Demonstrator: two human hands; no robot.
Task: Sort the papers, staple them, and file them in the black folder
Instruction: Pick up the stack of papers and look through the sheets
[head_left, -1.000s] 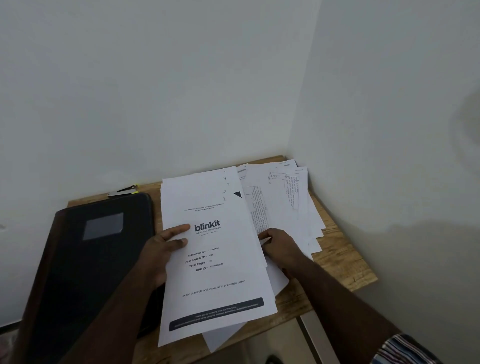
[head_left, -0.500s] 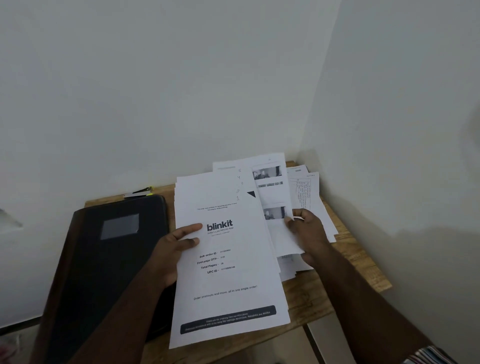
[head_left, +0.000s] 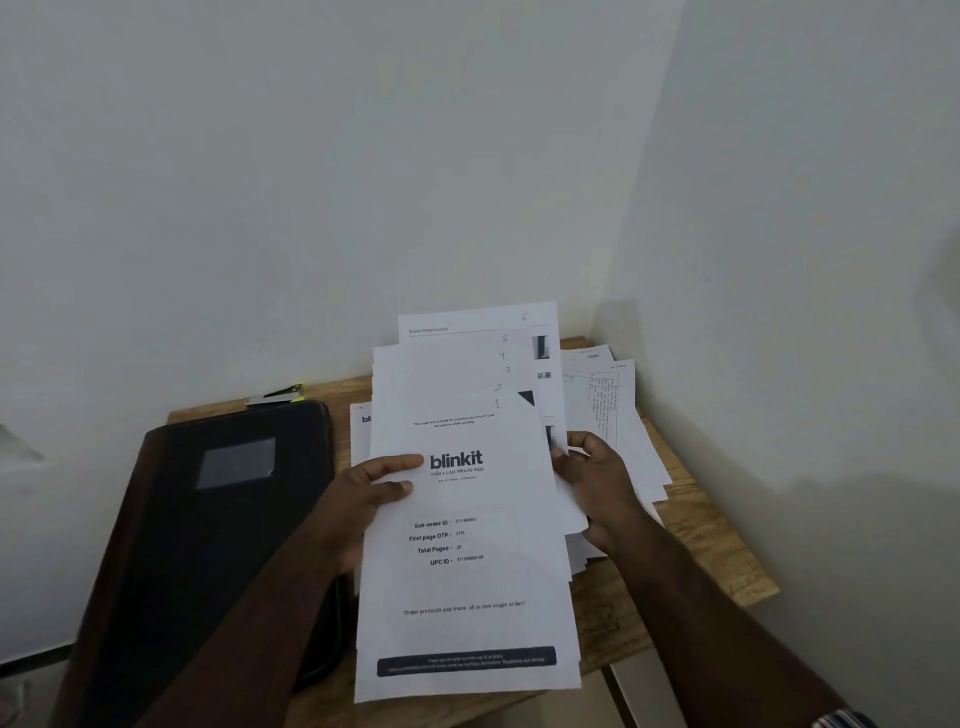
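Note:
My left hand (head_left: 363, 493) grips the left edge of a fanned stack of white papers (head_left: 467, 582), thumb on the top "blinkit" cover sheet. Handwritten numbers 1 to 6 show at the staggered top right corners. My right hand (head_left: 597, 478) pinches the right edge of a printed sheet marked 6 (head_left: 478, 319) at the back of that stack. More loose papers (head_left: 613, 415) lie spread on the table behind it. The closed black folder (head_left: 208, 545) lies to the left. A stapler (head_left: 275, 394) with a yellow tip sits behind the folder by the wall.
The small wooden table (head_left: 717, 551) stands in a corner, with white walls close behind and to the right. Its right and front edges are near the papers. The folder overhangs the table's left side.
My right hand lifted a printed sheet from the loose pile and carried it left, behind the stack in my left hand. The stack has risen slightly toward the camera.

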